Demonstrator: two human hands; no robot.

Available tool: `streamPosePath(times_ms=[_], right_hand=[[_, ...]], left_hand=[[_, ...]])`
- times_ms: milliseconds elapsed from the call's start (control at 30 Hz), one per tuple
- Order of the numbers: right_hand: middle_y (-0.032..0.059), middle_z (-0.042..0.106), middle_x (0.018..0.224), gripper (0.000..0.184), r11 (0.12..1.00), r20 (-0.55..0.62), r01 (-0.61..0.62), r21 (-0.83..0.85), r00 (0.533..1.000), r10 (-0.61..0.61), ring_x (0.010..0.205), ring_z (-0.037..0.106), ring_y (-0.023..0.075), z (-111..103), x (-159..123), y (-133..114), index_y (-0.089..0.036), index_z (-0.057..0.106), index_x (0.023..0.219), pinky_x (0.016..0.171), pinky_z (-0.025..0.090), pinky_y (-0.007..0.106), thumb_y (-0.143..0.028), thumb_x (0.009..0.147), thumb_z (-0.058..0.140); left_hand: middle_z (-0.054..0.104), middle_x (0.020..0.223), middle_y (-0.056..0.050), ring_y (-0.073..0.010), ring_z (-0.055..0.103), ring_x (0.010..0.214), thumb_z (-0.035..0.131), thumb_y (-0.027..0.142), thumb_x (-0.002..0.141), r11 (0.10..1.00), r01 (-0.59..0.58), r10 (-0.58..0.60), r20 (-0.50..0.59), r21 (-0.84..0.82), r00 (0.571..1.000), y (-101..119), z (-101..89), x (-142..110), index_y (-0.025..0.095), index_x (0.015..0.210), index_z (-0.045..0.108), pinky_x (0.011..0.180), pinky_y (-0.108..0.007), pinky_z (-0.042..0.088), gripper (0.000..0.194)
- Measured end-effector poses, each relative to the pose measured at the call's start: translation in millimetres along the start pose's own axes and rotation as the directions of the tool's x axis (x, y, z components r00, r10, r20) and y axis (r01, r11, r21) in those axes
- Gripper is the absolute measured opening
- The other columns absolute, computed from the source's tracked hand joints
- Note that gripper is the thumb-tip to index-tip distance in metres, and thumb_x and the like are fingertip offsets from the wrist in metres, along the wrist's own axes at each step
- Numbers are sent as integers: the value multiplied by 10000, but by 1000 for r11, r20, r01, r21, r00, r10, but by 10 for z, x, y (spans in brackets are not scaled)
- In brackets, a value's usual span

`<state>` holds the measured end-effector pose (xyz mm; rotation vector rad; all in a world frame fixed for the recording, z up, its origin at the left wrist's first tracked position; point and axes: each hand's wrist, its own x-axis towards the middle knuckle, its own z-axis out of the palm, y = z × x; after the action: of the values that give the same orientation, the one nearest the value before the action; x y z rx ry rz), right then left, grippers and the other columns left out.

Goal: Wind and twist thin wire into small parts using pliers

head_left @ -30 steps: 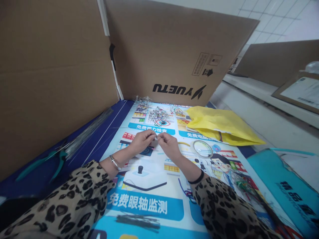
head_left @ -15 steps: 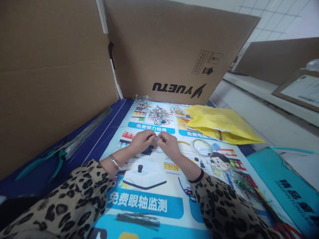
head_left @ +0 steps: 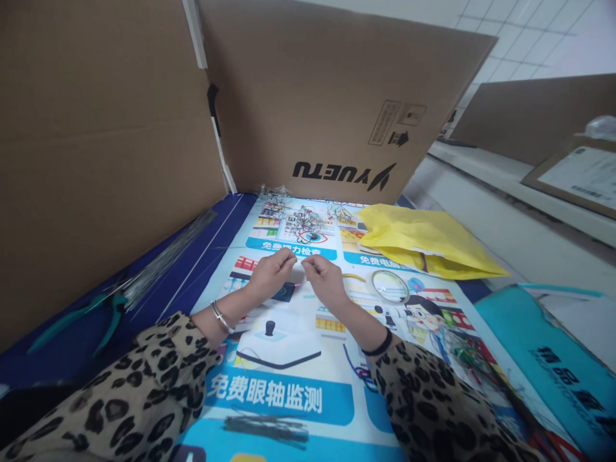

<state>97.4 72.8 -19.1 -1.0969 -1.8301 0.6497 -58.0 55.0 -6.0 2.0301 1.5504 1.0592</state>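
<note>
Wires [head_left: 266,428] are bundled on the near side of the grip. The left hand [head_left: 273,271] and right hand [head_left: 326,282] are pinched narrow, just apart; what is held cannot be told. Fine work is probably best done with both pinches level and steady.

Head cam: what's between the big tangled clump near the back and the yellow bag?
A smaller tangled clump, lying on the printed sheet between the big clump and the yellow bag. Shows in the head view.
</note>
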Motion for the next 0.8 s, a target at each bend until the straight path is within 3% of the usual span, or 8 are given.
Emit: streamPosePath(times_ms=[200,533,667,733,800], right_hand=[[-24,603,664,138,998,-57,-11,-58,998,8,613,522,122,18,-10,-25,-205,591,694,610,392,222,-219,758,470],[-5,617,740,185,999,70,47,-16,996,-46,671,540,132,8,18,64,-206,616,787,634,399,241,-276,804,445],[-52,507,563,210,980,85,-94,174,993,80,529,482,113,45,-16,22,-202,577,907,532,392,232,-352,784,496],[-80,446,500,265,929,155,-192,317,977,149,482,467,109,65,-39,-29,-196,537,956,478,378,220,-378,763,527],[-76,477,510,285,873,215,-265,410,958,190,467,468,101,77,-57,-85,-192,520,944,446,361,208,-393,746,550]], left_hand=[[537,658,30,-138,524,621,373,307,855,991,53,-53,-4,122,999,9,31,-22,227,798,500,586,-235,354,160],[582,714,20,-158,549,669,370,368,863,996,-4,-6,110,87,994,-39,25,-13,243,925,500,587,-237,363,190],[548,689,18,-150,528,636,343,338,873,993,36,-39,24,116,999,-24,8,-14,232,854,495,585,-238,361,186],[541,700,16,-149,524,639,335,322,876,993,61,-57,-46,97,997,-13,-6,-11,229,840,479,590,-239,365,176],[543,708,13,-153,529,652,329,319,880,993,87,-78,-107,85,991,0,-17,-8,229,837,470,606,-244,373,173]])
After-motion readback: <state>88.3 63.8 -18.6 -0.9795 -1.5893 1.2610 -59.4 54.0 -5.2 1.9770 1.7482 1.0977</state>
